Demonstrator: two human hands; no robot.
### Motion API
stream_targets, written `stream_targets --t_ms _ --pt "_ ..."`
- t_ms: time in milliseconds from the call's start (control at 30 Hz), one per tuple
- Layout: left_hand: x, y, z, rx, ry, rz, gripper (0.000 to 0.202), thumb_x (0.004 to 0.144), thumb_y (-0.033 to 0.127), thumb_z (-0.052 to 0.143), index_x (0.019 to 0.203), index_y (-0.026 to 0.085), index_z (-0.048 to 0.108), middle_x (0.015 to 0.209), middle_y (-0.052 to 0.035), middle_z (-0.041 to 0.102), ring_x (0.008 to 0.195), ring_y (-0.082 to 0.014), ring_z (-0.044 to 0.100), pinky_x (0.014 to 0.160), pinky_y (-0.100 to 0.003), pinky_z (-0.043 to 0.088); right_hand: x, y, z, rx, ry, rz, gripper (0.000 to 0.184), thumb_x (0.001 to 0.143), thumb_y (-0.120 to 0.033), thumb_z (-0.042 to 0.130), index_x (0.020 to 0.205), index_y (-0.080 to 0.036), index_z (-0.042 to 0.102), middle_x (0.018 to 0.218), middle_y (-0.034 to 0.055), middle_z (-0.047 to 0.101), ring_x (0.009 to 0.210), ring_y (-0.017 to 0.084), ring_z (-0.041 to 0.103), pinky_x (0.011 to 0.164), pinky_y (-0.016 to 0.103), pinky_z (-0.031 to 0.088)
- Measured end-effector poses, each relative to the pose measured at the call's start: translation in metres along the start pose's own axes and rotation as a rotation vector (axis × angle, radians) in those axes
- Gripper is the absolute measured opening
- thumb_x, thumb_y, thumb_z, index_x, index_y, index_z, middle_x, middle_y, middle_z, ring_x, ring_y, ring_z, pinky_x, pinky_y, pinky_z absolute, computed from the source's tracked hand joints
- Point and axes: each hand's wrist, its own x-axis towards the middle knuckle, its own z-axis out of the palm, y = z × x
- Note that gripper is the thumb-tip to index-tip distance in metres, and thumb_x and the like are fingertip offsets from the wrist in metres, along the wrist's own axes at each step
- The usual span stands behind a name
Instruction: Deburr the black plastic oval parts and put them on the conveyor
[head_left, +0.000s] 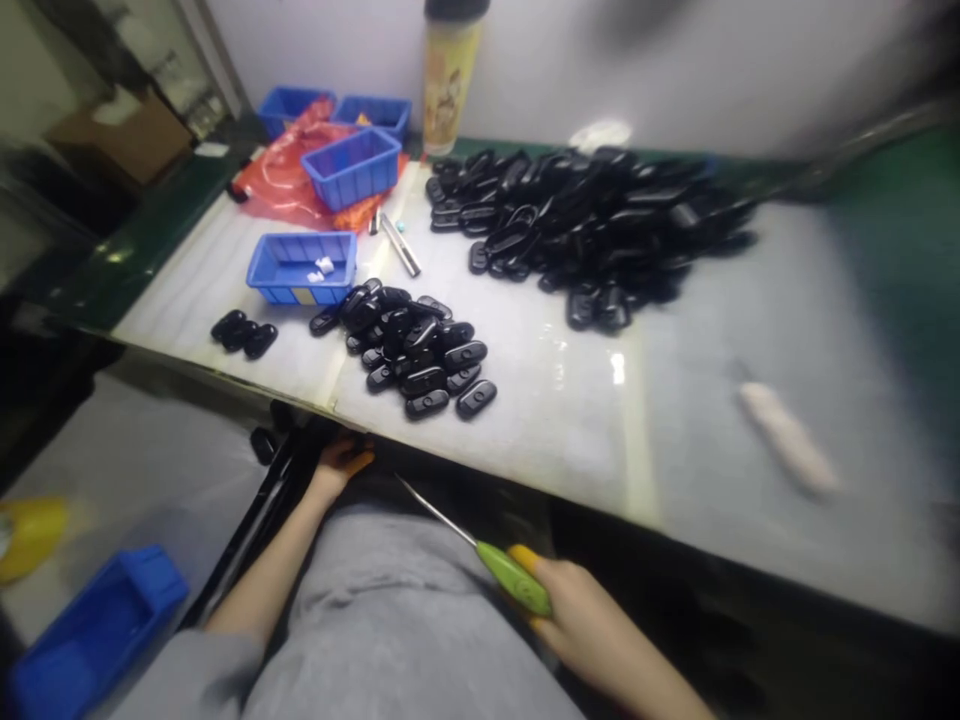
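Note:
My right hand (574, 605), with an orange covering on a finger, is closed around the green handle of a screwdriver (514, 577). Its long thin metal shaft points up and left, over my lap. At the table's front edge is my left hand (345, 463), with orange on its fingertips. Its visible fingers are apart and nothing shows between them; part of the hand is in shadow under the edge. Above it on the table lies a small pile of oval black plastic casings (420, 345). Three more black casings (244, 333) lie to the left.
A large heap of black parts (600, 220) covers the table's back. Small white pieces sit in a blue bin (302, 270); more blue bins (352, 170) rest by a red plastic bag (281, 175). A utility knife (400, 245), tall cup (450, 80) and blurred pale-handled tool (787, 435) are there.

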Motion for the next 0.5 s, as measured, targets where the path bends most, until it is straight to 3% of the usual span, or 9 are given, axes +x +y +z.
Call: stream_targets --t_ms 167,500 --pt "0.018 -0.017 -0.005 0.266 0.005 0.072 0.044 0.047 0.048 0.088 0.078 0.020 0.074 0.125 -0.0099 0.060 0.126 -0.0404 0.048 0.113 -0.060 0.034 0.006 0.006 0.005 -0.042 -0.034 0.019 0.022 0.071 -0.003 0.051 0.083 -0.020 0.059 0.079 0.0032 0.069 0.073 0.018 0.066 0.064 0.023 0.040" --pt "0.032 -0.027 -0.009 0.520 -0.117 0.248 0.038 0.067 0.048 0.079 0.094 0.022 0.073 0.124 -0.0101 0.061 0.129 -0.0388 0.046 0.114 -0.059 0.034 0.007 0.002 -0.001 -0.027 -0.017 0.017 0.022 0.069 -0.003 0.052 0.082 -0.021 0.057 0.078 0.0025 0.067 0.071 0.018 0.065 0.062 0.023 0.038"
